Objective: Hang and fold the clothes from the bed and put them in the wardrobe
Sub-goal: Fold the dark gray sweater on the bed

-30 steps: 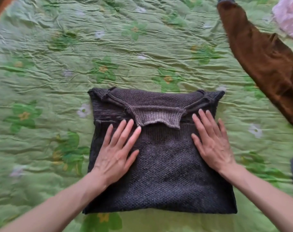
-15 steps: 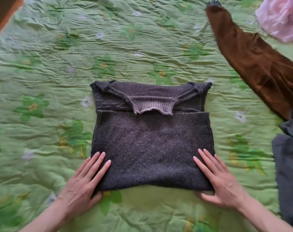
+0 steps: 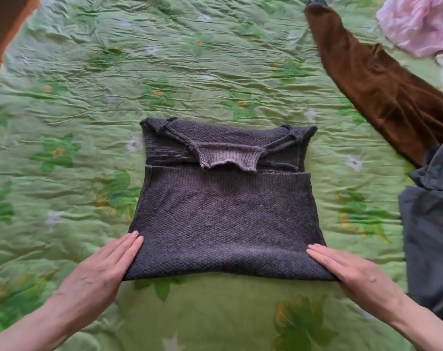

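Observation:
A dark grey knitted sweater lies folded into a rectangle in the middle of the bed, its ribbed collar turned toward the far side. My left hand lies flat with straight fingers against the sweater's near left corner. My right hand lies flat the same way against the near right corner. Both hands touch the sweater's edges; whether any fingers are tucked under it is hidden.
The bed is covered by a crinkled green floral bedspread. A brown velvety garment stretches along the far right. A pink garment sits in the far right corner. A dark grey garment lies at the right edge.
Both hands slid from the top of the sweater down to its near corners. Half a second ago they were nearly in place; now they sit flat against the sweater's two sides.

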Available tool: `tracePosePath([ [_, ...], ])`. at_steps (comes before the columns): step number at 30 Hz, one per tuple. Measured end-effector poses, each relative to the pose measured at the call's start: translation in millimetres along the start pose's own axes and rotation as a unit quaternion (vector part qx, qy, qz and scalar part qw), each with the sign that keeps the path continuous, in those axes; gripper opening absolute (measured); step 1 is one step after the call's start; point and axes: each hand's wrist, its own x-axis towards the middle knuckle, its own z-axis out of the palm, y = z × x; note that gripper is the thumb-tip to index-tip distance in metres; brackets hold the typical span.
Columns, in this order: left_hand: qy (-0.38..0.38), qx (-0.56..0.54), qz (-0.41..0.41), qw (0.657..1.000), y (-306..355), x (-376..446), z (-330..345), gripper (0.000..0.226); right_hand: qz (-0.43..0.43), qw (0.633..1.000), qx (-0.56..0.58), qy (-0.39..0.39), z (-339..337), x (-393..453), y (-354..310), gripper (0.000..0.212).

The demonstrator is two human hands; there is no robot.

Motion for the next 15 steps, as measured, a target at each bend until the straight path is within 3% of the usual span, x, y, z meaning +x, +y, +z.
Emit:
tracePosePath([
  [6,-0.021,0.023,0.047,0.998,2.1,-14.7,-21.9,0.087,0.003,1.0,-0.015,-0.024,-14.9,-19.8,-10.2,0.053],
  [10,0.025,-0.102,-0.023,0.994,6.0,-1.0,-38.2,0.043,0.104,0.989,0.103,-0.016,-14.8,-18.4,-6.0,0.073],
  [12,0.067,-0.185,-0.103,0.975,6.2,7.7,-47.0,0.037,0.182,0.957,0.223,0.016,-22.7,-11.0,-13.1,0.063],
  [15,0.113,-0.281,-0.24,0.922,10.4,20.9,-57.6,0.038,0.297,0.877,0.368,0.084,-27.8,4.3,-25.4,0.058],
])
